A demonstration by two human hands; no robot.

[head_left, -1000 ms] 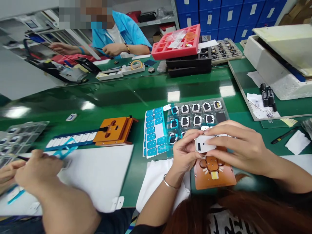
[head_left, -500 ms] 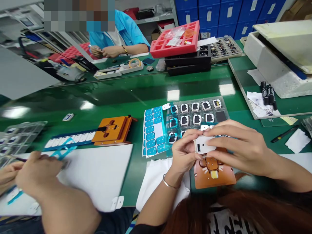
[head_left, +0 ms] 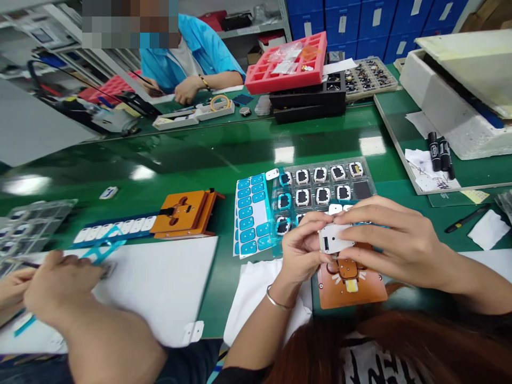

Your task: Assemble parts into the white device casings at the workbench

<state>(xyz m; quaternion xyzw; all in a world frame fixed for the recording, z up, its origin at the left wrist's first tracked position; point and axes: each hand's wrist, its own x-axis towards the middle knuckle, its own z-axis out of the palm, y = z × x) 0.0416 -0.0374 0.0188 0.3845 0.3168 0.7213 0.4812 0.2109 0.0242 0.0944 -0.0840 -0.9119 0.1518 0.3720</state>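
White plate point(head_left: 336, 239): flat, rounded corners, dark oblong slot toward one end, small dark dot near the middle. Position: raised over the near edge of the clear tray and the top of the orange fixture point(head_left: 354, 293). Grip: narrow, both sides; my left hand point(head_left: 301, 246) pinches the slotted end, my right hand point(head_left: 394, 242) has fingertips spread over the face and far end. Clear tray point(head_left: 370, 166), just beyond: cells with white-rimmed, dark-centred parts, some at the left edged blue; near cells partly hidden by my hands. Blue sticker sheet point(head_left: 248, 214) alongside, at left. Farther back: pink tray point(head_left: 256, 82), plastic bags inside, tilted on black trays point(head_left: 310, 111); compartment case point(head_left: 392, 88) beside them, full of small mixed parts.
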